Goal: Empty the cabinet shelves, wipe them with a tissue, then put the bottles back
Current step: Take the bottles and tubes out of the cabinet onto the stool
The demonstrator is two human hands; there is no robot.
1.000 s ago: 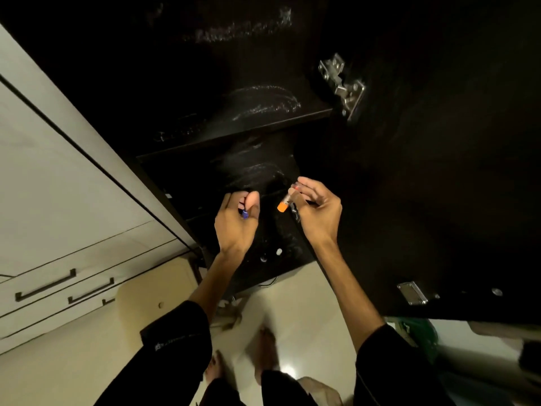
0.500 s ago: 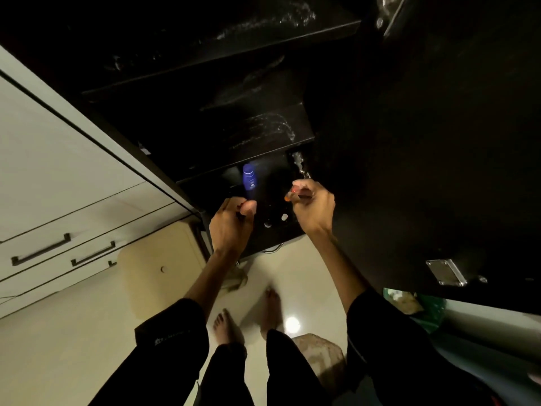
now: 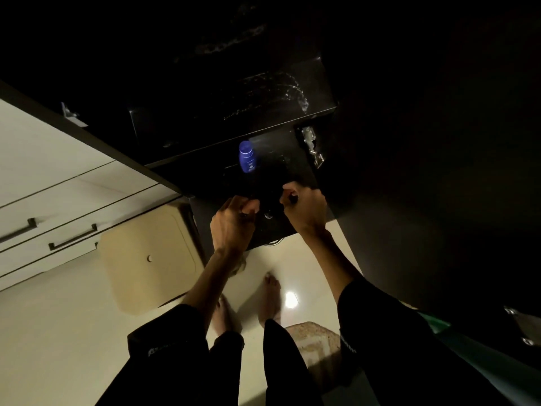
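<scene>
The dark cabinet is open, and its upper shelf (image 3: 278, 92) shows pale wipe streaks. A blue bottle (image 3: 246, 156) stands upright on the lower shelf (image 3: 304, 171), further in than both hands. My left hand (image 3: 234, 224) is at the shelf's front edge, just below the bottle and apart from it. Its fingers are curled and I see nothing in them. My right hand (image 3: 306, 208) is curled tight around a small bottle that is almost hidden in the fist. A small round cap (image 3: 268, 214) shows on the shelf between the hands.
The open dark cabinet door (image 3: 439, 200) fills the right side, with a metal hinge (image 3: 311, 145) on the cabinet wall. White drawers (image 3: 58, 200) are at the left. A beige box (image 3: 149, 259), a speckled stool (image 3: 313, 338) and my bare feet are on the floor.
The view has tilted down towards the lower shelf. My left hand set the blue bottle on that shelf and drew back. My right hand lowered to the shelf's front edge, and the orange cap has gone out of sight.
</scene>
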